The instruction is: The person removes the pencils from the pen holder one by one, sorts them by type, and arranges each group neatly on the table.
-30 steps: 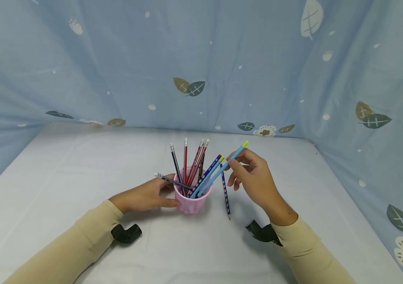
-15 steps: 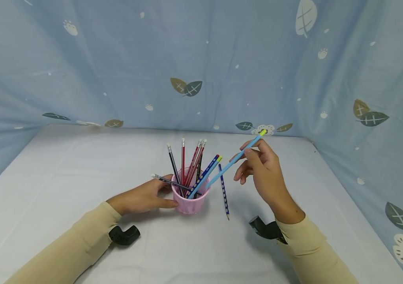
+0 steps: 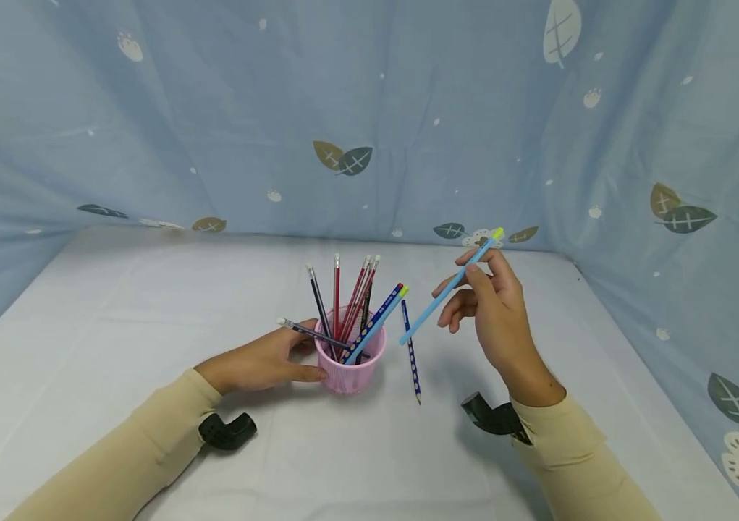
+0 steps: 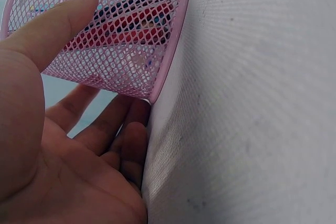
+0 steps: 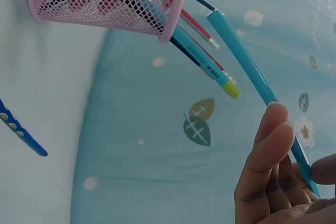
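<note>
Head view: left hand (image 3: pixel 265 362) at 9 o'clock of pink mesh pencil cup (image 3: pixel 351 365), fingers curled round its wall, prob. steadying it on the bench (image 3: pixel 115 325). Right hand (image 3: pixel 496 311) at 3 o'clock, raised, pinches light-blue pencil (image 3: pixel 447 288) w/ thumb & fingers, tip just clear of the cup. Dotted blue pencil (image 3: pixel 411 354) lies beside cup.

L wrist view: thumb (image 4: pixel 58 24) presses the mesh, fingers (image 4: pixel 113 129) wrap beneath.

R wrist view: fingers (image 5: pixel 268 150) clamp pencil's upper end.
</note>
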A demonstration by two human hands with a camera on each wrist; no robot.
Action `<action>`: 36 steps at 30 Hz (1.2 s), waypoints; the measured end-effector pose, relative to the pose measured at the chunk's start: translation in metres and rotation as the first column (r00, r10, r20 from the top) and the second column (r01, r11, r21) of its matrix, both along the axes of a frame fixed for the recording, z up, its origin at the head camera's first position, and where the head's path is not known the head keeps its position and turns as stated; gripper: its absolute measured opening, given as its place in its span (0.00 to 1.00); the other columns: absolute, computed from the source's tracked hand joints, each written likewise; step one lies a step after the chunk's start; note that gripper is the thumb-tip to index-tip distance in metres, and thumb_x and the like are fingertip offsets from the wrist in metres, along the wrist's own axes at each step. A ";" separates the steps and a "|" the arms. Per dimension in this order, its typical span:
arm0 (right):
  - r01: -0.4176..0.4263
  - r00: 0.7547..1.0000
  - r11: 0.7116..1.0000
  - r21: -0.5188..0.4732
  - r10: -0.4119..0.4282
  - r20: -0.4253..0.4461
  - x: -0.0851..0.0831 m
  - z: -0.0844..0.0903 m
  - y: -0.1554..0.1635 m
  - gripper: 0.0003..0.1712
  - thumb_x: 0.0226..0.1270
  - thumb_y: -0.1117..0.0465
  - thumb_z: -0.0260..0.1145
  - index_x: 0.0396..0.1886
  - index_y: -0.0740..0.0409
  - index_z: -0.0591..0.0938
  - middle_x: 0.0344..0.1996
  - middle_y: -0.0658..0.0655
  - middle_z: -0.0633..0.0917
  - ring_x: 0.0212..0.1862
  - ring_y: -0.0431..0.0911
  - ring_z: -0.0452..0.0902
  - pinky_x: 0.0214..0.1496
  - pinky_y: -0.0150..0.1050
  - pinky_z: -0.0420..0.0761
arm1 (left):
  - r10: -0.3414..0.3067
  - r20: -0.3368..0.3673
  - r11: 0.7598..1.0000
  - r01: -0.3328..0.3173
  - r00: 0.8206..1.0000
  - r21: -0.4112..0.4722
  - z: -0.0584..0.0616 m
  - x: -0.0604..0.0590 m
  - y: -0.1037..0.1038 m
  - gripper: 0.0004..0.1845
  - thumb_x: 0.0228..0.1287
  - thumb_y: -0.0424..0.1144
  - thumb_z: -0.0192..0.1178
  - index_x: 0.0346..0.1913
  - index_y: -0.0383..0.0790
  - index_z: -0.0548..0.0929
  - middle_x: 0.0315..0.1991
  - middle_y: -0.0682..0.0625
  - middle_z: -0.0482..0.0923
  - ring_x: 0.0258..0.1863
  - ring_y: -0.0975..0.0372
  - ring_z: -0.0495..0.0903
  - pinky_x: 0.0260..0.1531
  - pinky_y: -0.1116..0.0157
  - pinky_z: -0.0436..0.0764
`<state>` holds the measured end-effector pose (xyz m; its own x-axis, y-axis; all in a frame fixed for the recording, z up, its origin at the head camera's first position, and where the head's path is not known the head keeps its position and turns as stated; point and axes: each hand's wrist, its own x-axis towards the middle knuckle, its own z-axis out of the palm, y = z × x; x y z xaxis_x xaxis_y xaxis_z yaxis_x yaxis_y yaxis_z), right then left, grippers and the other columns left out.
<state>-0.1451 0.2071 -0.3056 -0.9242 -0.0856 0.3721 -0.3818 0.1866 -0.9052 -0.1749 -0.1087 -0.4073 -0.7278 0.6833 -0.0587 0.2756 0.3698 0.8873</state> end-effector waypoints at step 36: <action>-0.178 0.920 0.974 0.142 0.114 0.374 -0.031 -0.049 -0.004 0.18 0.83 0.57 0.43 0.65 0.55 0.68 0.33 0.78 0.80 0.19 0.49 0.81 0.22 0.47 0.86 | -0.004 -0.006 1.000 0.004 1.000 0.001 -0.001 0.001 0.000 0.39 0.63 0.49 0.69 0.74 0.47 0.65 0.70 0.53 0.70 0.70 0.54 0.70 0.74 0.48 0.64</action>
<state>-0.1757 0.2036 -0.3550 -0.9650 -0.2619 -0.0168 -0.0696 0.3173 -0.9458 -0.1739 -0.1085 -0.4078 -0.7253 0.6863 -0.0537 0.2823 0.3677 0.8861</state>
